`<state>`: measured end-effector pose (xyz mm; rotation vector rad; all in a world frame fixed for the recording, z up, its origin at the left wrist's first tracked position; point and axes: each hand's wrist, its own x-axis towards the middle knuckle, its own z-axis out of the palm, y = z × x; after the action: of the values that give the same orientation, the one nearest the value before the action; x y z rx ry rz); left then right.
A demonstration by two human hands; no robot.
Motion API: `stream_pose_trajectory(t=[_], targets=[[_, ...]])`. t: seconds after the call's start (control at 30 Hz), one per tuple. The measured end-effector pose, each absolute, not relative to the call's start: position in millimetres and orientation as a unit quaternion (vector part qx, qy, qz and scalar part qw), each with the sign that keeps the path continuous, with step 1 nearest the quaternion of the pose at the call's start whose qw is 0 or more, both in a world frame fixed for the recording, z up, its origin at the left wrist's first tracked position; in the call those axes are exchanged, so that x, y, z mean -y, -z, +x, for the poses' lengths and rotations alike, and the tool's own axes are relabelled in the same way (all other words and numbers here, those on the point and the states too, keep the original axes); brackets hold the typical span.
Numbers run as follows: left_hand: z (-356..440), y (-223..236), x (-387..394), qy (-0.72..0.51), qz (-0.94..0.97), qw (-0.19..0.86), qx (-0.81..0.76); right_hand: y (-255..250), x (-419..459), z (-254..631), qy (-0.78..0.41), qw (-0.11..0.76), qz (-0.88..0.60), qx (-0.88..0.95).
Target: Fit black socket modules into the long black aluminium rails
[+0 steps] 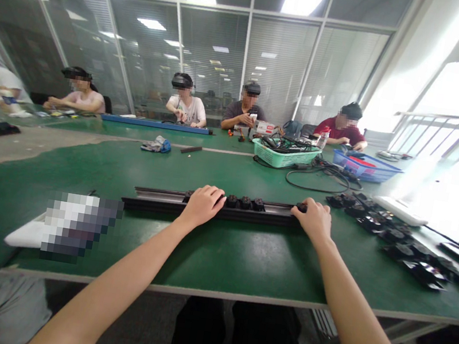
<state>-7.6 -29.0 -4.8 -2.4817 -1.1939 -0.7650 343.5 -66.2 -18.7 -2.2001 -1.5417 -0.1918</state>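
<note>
So the long black rail lies parallel to the bench's near edge, black modules sitting in it. My right hand is pinching one at the rail's right end; left hand is curled over the row, can't tell if it's gripping.

Green bskt w/ blk cables — blue bskt nearby — gray-blue cloth farther L.

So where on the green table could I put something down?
Bare green lies between the black rail and the green basket, and again between the two forearms, before the near table edge. Right of the right hand it's crowded: black parts sit close together.
</note>
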Motion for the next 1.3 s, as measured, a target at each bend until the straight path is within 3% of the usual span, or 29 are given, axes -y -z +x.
stream_pose_trajectory(t=[0.67, 0.97, 1.3], targets=[[-8.8, 5.3, 31.1, 0.263, -0.858, 0.147, 0.415, 15.0, 57.8, 354.9, 0.007, 0.203, -0.783, 0.588], [-7.3, 5.5, 30.5, 0.260, -0.859, 0.147, 0.416, 41.9, 59.5, 379.5, 0.038, 0.367, -0.698, 0.614], [-7.5, 5.1, 29.5, 0.263, -0.860, 0.148, 0.411, 48.0, 54.4, 376.3, 0.068, 0.374, -0.735, 0.562]])
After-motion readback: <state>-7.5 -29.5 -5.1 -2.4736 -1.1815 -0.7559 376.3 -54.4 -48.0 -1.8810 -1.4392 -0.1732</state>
